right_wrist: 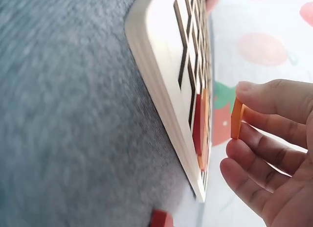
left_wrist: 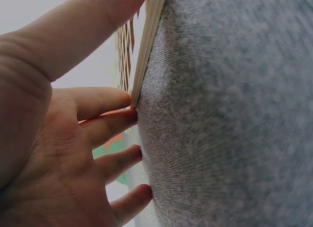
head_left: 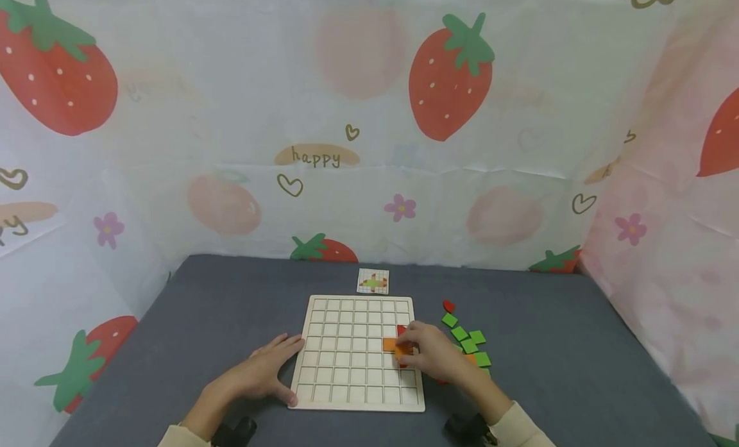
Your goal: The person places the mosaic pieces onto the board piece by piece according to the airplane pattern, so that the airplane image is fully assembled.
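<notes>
A wooden grid board [head_left: 340, 376] lies flat on the table. My left hand [head_left: 260, 369] rests at its left side with fingers spread; in the left wrist view the thumb and index finger touch the board's edge [left_wrist: 142, 56]. Over the board's right part, my right hand [head_left: 430, 351] pinches an orange tile [right_wrist: 237, 118] between thumb and fingers, raised off the surface. Below that hand, an orange square tile [head_left: 389, 344] sits in a cell, with a red piece [head_left: 401, 330] and another red piece [right_wrist: 197, 124] nearby, partly hidden by the hand in the head view.
Right of the board, several green tiles [head_left: 459, 333] lie loose with an orange tile [head_left: 471, 358] and a red piece [head_left: 448, 306]. A small pattern card [head_left: 373, 281] lies beyond the board's far edge. Strawberry-print cloth [head_left: 358, 210] walls the grey table [head_left: 242, 293] in.
</notes>
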The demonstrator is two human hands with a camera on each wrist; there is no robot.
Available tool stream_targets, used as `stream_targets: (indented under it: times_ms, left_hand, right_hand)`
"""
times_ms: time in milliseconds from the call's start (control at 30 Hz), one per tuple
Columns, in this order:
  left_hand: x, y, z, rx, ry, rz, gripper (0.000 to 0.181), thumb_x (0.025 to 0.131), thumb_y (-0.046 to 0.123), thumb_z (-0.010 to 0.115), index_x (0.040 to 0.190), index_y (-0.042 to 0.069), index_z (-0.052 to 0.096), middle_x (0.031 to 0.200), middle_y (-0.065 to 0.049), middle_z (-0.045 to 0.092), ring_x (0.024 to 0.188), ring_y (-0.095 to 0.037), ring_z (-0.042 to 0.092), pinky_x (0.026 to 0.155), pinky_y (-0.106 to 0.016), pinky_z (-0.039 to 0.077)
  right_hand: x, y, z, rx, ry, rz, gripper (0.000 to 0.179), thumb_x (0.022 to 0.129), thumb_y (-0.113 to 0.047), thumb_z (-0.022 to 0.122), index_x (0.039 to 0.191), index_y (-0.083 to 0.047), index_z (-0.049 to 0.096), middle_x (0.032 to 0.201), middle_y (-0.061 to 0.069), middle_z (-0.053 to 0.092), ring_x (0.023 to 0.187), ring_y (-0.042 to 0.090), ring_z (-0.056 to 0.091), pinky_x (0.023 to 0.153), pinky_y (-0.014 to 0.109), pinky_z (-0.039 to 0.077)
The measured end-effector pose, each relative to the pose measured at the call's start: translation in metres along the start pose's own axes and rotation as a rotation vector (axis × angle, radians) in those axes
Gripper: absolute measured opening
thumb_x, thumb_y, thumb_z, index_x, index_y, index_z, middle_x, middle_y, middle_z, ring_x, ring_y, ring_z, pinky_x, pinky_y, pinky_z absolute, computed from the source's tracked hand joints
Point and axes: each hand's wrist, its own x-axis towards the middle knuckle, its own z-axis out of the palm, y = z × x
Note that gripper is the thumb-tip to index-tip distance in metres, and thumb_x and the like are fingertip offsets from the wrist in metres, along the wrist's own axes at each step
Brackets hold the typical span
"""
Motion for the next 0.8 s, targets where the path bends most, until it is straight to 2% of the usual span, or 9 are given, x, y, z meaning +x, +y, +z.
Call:
stream_targets:
  times_ms: [100, 200, 800]
  left_hand:
    - [0.000, -0.001, 0.001, 0.001, 0.000, 0.006, 0.107, 0.061, 0.033, 0.088, 0.149, 0.000, 0.035, 0.158, -0.019, 0.030, 0.148, -0.047, 0.015, 0.108, -0.074, 0.015]
    - [0.000, -0.001, 0.002, 0.002, 0.004, 0.016, 0.107, 0.061, 0.034, 0.088, 0.149, 0.000, 0.036, 0.158, -0.020, 0.030, 0.147, -0.048, 0.016, 0.108, -0.074, 0.016]
    - [0.000, 0.002, 0.000, 0.013, 0.006, 0.000, 0.106, 0.061, 0.032, 0.088, 0.148, -0.001, 0.036, 0.157, -0.020, 0.031, 0.147, -0.048, 0.017, 0.109, -0.072, 0.017]
  right_hand:
    - [0.002, -0.001, 0.003, 0.017, -0.004, -0.014, 0.025, 0.082, -0.017, 0.077, 0.103, -0.004, 0.074, 0.093, 0.000, 0.062, 0.076, 0.009, 0.049, 0.064, 0.021, 0.042]
    - [0.004, -0.001, 0.006, 0.030, -0.009, -0.031, 0.024, 0.082, -0.016, 0.077, 0.103, -0.004, 0.074, 0.093, 0.000, 0.062, 0.076, 0.007, 0.050, 0.065, 0.021, 0.043]
    - [0.014, -0.007, 0.014, -0.057, -0.032, -0.020, 0.024, 0.081, -0.019, 0.078, 0.101, -0.006, 0.075, 0.086, -0.003, 0.059, 0.070, 0.005, 0.045, 0.060, 0.019, 0.039]
